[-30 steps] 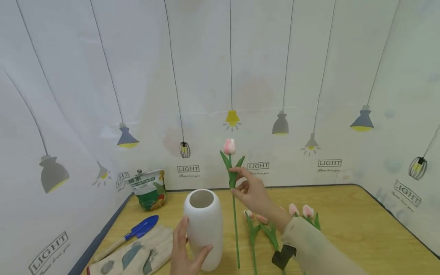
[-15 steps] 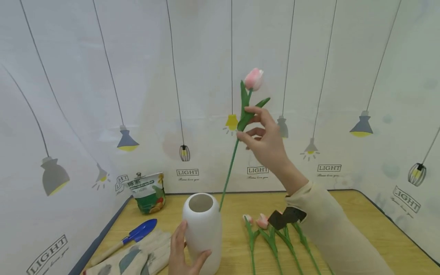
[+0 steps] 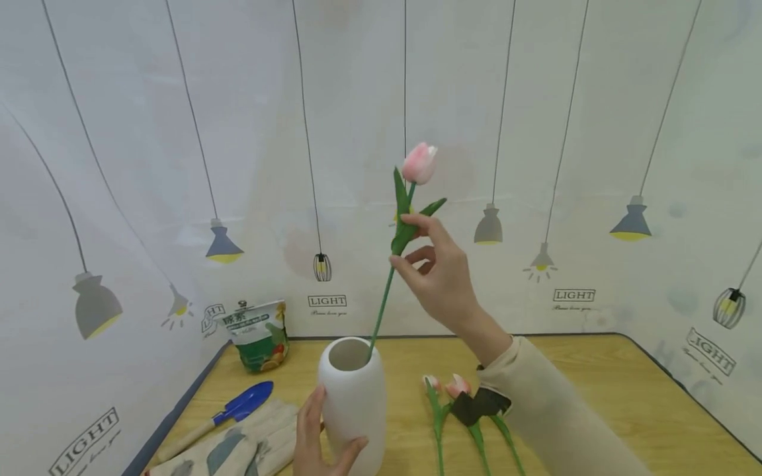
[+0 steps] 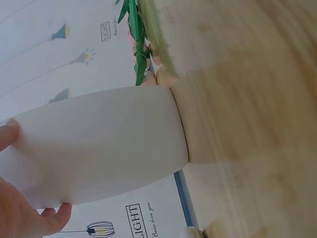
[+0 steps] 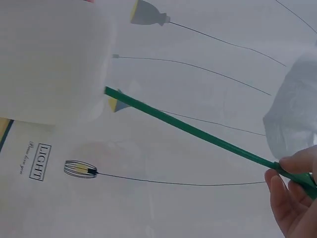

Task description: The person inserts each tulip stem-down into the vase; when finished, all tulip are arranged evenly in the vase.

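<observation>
White wall [image 3: 357,99] printed with hanging lamps is seen behind both hands, and below it a wood-grain table [image 3: 601,396] is bounded by a dark edge [image 3: 548,334]. Just right of the left hand [image 3: 318,456], an upright white vase [image 3: 357,403] is gripped, with the thumb laid across the near side and the fingers along its left side. By the right hand [image 3: 443,277], raised above and to the right of the vase, a pink tulip [image 3: 401,238] is pinched at the leaves between thumb and fingertips, its bloom held above the hand and its stem [image 3: 382,307] slanted down to the left. The stem's lower end is seen at the right side of the vase's mouth [image 3: 349,355]; whether contact is made cannot be told. Below the right hand, more tulips [image 3: 437,410] are laid down, partly hidden by a black strap [image 3: 476,404] at the cuff of a pale sleeve [image 3: 553,403]. Between them and the vase a strip of tabletop is left, and a broader stretch is spread beyond the sleeve to the rounded right corner. Left of the left hand, cloth gloves [image 3: 232,446] and a blue trowel [image 3: 247,400] are laid, with a bag [image 3: 257,337] placed farther off near the back edge.
</observation>
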Motion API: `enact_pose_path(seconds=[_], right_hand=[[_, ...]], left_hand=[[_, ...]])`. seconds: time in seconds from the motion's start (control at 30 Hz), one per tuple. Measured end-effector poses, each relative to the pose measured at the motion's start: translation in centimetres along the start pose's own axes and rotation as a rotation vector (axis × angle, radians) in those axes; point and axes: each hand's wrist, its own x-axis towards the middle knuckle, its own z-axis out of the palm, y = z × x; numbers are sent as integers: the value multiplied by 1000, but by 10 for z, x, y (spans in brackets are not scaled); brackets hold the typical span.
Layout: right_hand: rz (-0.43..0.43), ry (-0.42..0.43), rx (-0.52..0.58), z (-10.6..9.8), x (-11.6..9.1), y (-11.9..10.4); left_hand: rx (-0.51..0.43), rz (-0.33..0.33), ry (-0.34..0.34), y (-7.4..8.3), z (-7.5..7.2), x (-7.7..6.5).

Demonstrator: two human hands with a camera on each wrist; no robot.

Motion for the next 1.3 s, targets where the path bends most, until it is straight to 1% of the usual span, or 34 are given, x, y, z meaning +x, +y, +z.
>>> enact_pose_path(seconds=[0.03,0.1,0.13,0.2,0.23,0.27,0.3,0.37,0.4,0.43,0.47,0.5,0.53,0.57,0.6,0.63,0.7,0.8,0.9,0.97,1.07,1.1,1.17,1.3], right_hand=[[3,-19,-9,4,-4,3],[12,-57,-19,11,-14,8],[16,-74,-20,15,-19,11],[3,-119,-37,25,-32,16],[-14,-151,-55,30,-39,19],[-28,-187,-66,35,-47,21],[-44,-221,-79,40,-55,24],[-52,-282,-87,48,-70,29],[-46,-300,-84,51,-76,32],[-32,-310,-72,53,-80,35],[-15,-308,-57,55,-83,37],[3,-301,-45,55,-85,39],[23,-297,-30,55,-86,40],[34,-299,-20,55,-86,41],[39,-308,-16,54,-85,42],[46,-324,-15,53,-85,42],[63,-364,-25,52,-83,40],[67,-408,-52,50,-84,39],[57,-421,-71,50,-85,38],[39,-423,-97,50,-87,37],[46,-437,-140,51,-91,36],[58,-449,-147,52,-92,36],[92,-469,-138,52,-95,37],[150,-500,-68,51,-99,40]], left_hand=[[1,31,21,1,0,-1],[-10,47,39,9,-3,-2],[-10,56,44,11,-3,-2],[-11,75,53,11,-3,-1],[7,77,58,7,-1,-1],[21,65,53,9,-3,-1],[12,80,55,7,-2,0],[32,45,28,3,-1,0],[49,27,18,4,0,0],[53,9,1,8,-2,0],[35,-1,-16,15,-6,0],[10,-7,-28,24,-11,1],[6,-28,-43,32,-15,1],[-4,-26,-42,42,-19,2],[-22,-22,-47,51,-24,3],[-45,-32,-56,59,-28,3],[-48,-45,-58,67,-32,3],[-43,-63,-66,70,-33,3],[-45,-70,-71,68,-31,2],[-49,-63,-69,67,-31,2],[-36,-53,-55,66,-31,1],[-10,-35,-42,61,-28,0],[4,-35,-35,60,-28,0],[1,-35,-41,59,-29,0]])
